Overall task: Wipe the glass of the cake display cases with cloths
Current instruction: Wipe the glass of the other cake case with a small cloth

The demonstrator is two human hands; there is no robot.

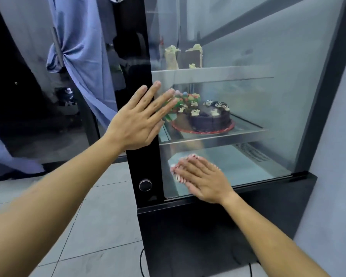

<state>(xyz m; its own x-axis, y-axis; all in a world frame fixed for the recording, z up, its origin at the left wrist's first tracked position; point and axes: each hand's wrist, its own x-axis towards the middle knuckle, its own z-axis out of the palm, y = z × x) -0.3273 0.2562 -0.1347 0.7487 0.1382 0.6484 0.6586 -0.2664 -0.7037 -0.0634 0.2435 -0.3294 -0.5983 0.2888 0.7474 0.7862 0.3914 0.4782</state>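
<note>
Our two forearms fill the near foreground, reaching to the display case (pixel 224 198), which stands on the tiled floor (pixel 100 222). We have our left hand (pixel 137 118) spread flat, grip wide and holding nothing, the palm across the case's black corner post (pixel 142 156) and the fingertips over the left edge of the glass (pixel 268 116) at the middle shelf. Our right hand (pixel 203 177) lies flat, low on the pane near its bottom left corner, fingers together, pressing a cloth (pixel 176 170) against it; only a pale, red-marked fringe shows past the fingertips. The right hand is a little blurred, so we take it to be mid-stroke.

We judge the cloth soft, light and limp: it will bunch or slip out unless the whole palm stays on it, so flat pressure serves better than a pinch. The pane looks stiff, smooth and slippery, and breakable, so we would press evenly and lean on the post, not the glass. Behind it a dark chocolate cake (pixel 210 116) sits on the middle shelf and cake slices (pixel 185 56) on the upper one, both out of reach of the wiping.
</note>
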